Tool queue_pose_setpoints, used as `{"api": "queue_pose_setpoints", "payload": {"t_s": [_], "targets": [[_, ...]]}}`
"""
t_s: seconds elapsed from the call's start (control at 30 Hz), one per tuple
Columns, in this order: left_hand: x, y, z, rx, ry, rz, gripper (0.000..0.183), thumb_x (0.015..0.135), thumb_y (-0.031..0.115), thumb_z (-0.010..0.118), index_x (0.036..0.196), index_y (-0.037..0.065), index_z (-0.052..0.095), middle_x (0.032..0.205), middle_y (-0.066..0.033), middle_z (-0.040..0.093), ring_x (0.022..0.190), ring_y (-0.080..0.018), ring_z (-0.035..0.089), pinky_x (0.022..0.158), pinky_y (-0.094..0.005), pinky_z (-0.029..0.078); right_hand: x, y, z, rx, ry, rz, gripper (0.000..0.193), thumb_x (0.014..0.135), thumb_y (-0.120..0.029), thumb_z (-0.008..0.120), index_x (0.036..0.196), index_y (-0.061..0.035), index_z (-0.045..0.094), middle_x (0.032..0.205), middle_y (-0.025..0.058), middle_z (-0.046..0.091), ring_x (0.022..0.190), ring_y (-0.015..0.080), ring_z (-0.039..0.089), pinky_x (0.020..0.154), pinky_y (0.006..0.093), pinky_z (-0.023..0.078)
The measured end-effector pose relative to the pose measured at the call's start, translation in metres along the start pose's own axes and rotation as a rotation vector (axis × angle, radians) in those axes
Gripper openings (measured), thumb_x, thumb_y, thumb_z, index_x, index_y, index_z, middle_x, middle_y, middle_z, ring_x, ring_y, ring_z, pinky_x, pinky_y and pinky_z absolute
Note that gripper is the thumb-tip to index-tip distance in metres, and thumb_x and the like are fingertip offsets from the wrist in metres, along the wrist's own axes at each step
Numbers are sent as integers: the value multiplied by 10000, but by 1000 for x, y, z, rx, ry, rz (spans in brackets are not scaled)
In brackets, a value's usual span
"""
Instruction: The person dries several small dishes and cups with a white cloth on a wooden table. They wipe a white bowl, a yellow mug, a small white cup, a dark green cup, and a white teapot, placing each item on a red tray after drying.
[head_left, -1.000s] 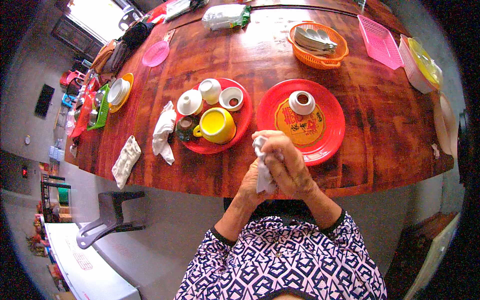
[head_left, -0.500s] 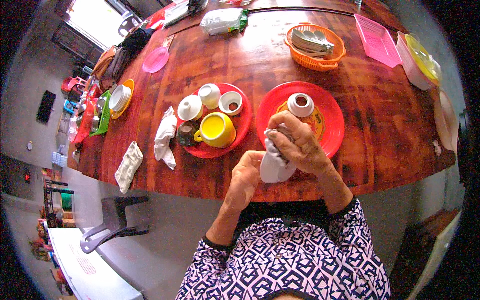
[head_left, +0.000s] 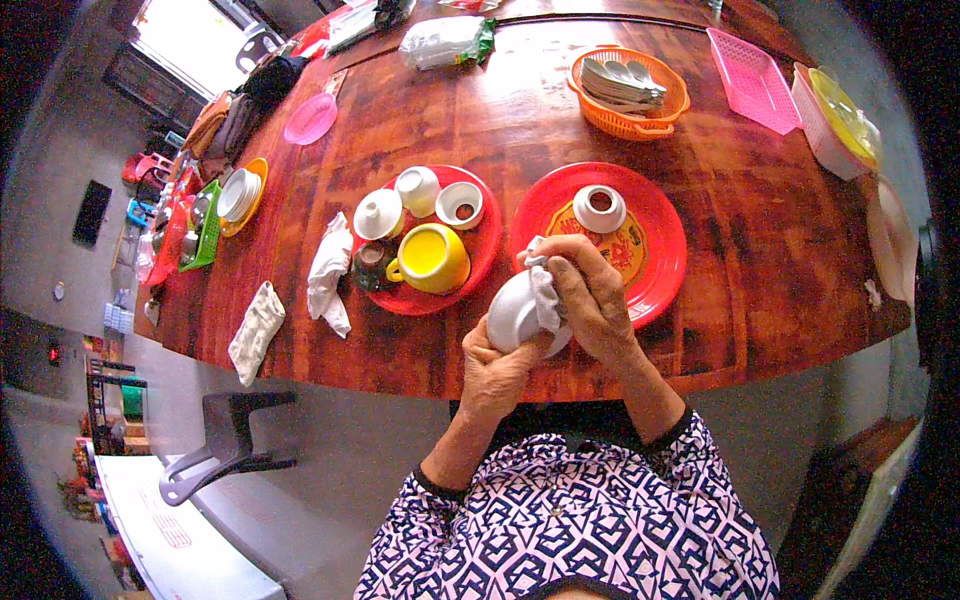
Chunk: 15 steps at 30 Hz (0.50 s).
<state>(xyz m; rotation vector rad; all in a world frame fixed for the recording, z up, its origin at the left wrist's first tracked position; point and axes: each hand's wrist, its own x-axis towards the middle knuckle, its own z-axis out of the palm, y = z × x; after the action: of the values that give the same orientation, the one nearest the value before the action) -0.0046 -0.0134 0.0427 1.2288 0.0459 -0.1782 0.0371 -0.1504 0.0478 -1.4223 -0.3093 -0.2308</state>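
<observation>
Left hand [head_left: 495, 365] at dish's 7 o'clock, wrist angled up, fingers grasping white round ceramic dish [head_left: 512, 312] over brown wooden desk [head_left: 420, 350] edge. Right hand [head_left: 592, 305] at 3 o'clock, knuckles up, curled fingers pinching white crumpled cloth [head_left: 546, 298] against it.

I look remotely across a table [head_left: 500, 120]. On it, the left tray [head_left: 487, 248] holds a mug [head_left: 432, 260] at its near side, with cups [head_left: 418, 191] behind. Beside it, the right tray [head_left: 662, 232] holds a single small bowl [head_left: 600, 212] toward its far side. Before both trays, a dish [head_left: 511, 308] is between the left hand [head_left: 492, 372] and right hand [head_left: 592, 302], a cloth [head_left: 546, 295] between dish and right hand. Left of the left tray lies a second cloth [head_left: 329, 280]. Far behind the right tray, spoons [head_left: 622, 85] lie in a basket [head_left: 618, 123].
</observation>
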Motion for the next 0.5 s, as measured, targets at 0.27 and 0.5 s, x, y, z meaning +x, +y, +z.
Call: {"api": "queue_pose_setpoints", "payload": {"t_s": [0.27, 0.5], "targets": [[3, 2, -9, -366, -68, -83, 429, 793, -35, 664, 1194, -16, 509, 1103, -120, 617, 958, -213, 638, 850, -339, 544, -37, 20, 13, -93, 195, -316, 173, 970, -96, 411, 1099, -41, 512, 1299, 222, 484, 1173, 292, 504, 987, 368, 387], [-1, -8, -13, -223, -160, -78, 396, 785, 28, 716, 1149, 8, 561, 1068, -45, 623, 946, -131, 613, 858, -303, 521, 4, -18, -5, -312, -194, -215, 103, 900, -61, 504, 980, -30, 562, 1164, 177, 585, 1036, 266, 588, 883, 356, 458]]}}
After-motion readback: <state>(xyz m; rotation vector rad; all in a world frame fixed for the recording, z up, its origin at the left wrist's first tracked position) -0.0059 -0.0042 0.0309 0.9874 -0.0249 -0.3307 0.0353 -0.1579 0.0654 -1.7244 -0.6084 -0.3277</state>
